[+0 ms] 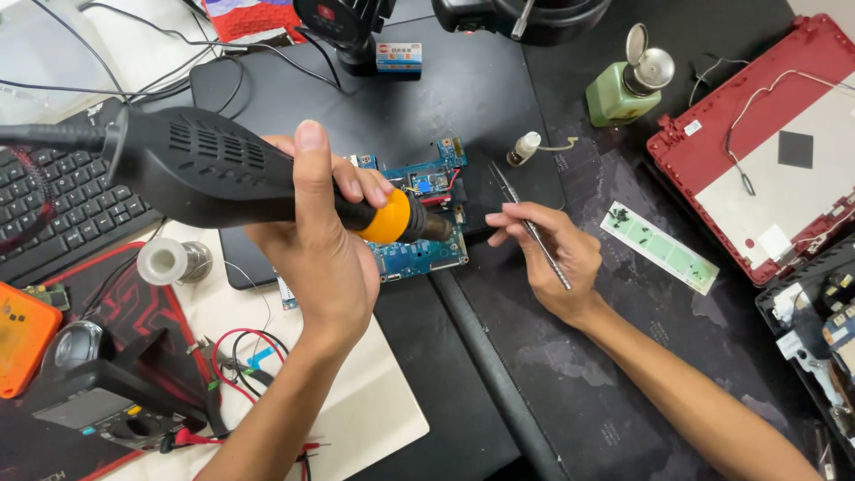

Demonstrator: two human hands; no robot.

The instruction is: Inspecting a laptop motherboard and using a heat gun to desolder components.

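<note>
a: left hand point(325, 258) grips heat gun point(223, 174), nozzle over blue board point(426, 254) on the mat.
b: right hand point(552, 258) pinches tweezers point(527, 223) beside it. heating, i'd judge; next wants a steady lift.

Lit brightly and evenly from above, casting only soft, short shadows under the forearms, glaring faintly off the metal cap of the green bottle point(647, 67) and the pale table point(392, 419), blurring slightly at the top edge, bending lines outward toward the corners, otherwise staying sharp.
</note>
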